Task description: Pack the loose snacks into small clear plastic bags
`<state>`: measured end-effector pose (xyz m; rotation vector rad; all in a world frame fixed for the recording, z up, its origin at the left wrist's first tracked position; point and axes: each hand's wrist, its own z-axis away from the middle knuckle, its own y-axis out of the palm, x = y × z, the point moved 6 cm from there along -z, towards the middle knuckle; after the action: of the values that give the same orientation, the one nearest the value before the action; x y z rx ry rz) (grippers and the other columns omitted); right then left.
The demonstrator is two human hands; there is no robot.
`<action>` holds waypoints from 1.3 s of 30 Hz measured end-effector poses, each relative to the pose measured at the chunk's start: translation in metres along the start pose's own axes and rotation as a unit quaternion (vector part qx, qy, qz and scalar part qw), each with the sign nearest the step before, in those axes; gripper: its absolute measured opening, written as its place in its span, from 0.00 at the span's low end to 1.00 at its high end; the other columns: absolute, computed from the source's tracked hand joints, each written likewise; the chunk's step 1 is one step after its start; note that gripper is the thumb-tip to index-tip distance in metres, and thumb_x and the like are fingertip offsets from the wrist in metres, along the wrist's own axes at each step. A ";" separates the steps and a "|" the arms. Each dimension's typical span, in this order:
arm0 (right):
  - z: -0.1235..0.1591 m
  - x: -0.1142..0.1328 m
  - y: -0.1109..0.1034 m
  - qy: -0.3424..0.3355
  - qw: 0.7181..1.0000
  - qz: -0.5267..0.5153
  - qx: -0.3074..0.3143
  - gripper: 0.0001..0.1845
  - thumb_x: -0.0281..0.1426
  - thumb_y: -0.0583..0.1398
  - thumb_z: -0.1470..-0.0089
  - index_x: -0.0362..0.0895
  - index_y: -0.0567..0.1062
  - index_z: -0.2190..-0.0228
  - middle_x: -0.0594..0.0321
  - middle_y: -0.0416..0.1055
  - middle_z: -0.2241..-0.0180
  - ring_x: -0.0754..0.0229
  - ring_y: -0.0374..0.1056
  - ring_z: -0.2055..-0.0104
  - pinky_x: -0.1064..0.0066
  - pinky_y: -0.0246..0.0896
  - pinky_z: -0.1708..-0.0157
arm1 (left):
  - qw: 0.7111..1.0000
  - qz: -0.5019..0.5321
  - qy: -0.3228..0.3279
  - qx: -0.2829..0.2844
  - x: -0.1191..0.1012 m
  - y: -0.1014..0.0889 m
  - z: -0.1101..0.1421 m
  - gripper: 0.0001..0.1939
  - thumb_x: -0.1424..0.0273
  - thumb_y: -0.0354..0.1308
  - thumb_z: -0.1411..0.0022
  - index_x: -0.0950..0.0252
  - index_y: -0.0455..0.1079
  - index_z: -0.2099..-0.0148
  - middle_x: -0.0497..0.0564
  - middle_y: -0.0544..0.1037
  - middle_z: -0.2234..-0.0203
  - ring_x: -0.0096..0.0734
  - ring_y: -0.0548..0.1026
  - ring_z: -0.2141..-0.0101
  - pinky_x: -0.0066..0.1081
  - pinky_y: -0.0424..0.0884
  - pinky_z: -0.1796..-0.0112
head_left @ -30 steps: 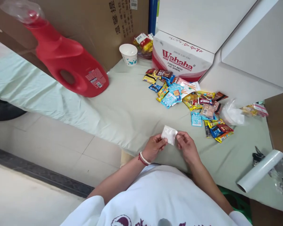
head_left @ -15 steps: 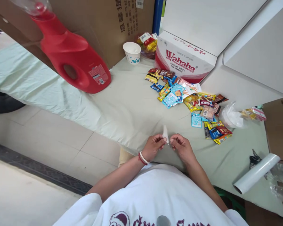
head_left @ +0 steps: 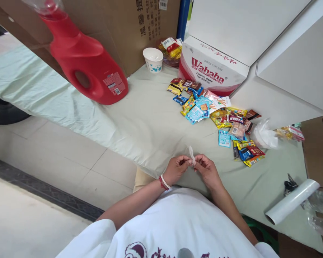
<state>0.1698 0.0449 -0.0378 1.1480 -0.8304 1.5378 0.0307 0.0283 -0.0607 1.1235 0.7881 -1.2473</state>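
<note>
Close to my body, above the table's near edge, my left hand (head_left: 179,167) pinches a small white strip (head_left: 191,153). It looks thin, soft and bunched up, and I cannot make out whether it is plastic or paper. My right hand (head_left: 206,168) meets it from the other side, thumb and forefinger closed on its lower end. The strip's free tip points up and away from me. Beyond the hands lie several small snack packets (head_left: 196,114) in blue, yellow, red and brown wrappers.
A red jug (head_left: 88,66) stands at the left beside a paper cup (head_left: 153,60). Behind the packets is a Wahaha carton (head_left: 212,68). To the right are a white plastic bag (head_left: 264,134), a film roll (head_left: 292,201), scissors (head_left: 290,185) and clear bottles (head_left: 319,200).
My right hand has come in to the left and now grips the white strip along with my left hand. The strip looks narrower and more twisted.
</note>
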 end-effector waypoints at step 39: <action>0.008 0.011 -0.034 0.036 0.992 -0.083 -0.090 0.18 0.45 0.74 0.56 0.47 0.80 0.67 0.66 0.70 0.72 0.65 0.60 0.74 0.75 0.56 0.77 | 0.996 -0.028 0.004 -0.087 -0.021 -0.021 -0.001 0.28 0.53 0.74 0.52 0.62 0.71 0.54 0.53 0.76 0.58 0.35 0.73 0.58 0.35 0.69 0.55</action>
<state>0.2041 0.0496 -0.0261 0.9981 -0.7881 1.3305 0.0068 0.0372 -0.0460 0.9724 0.9222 -1.1967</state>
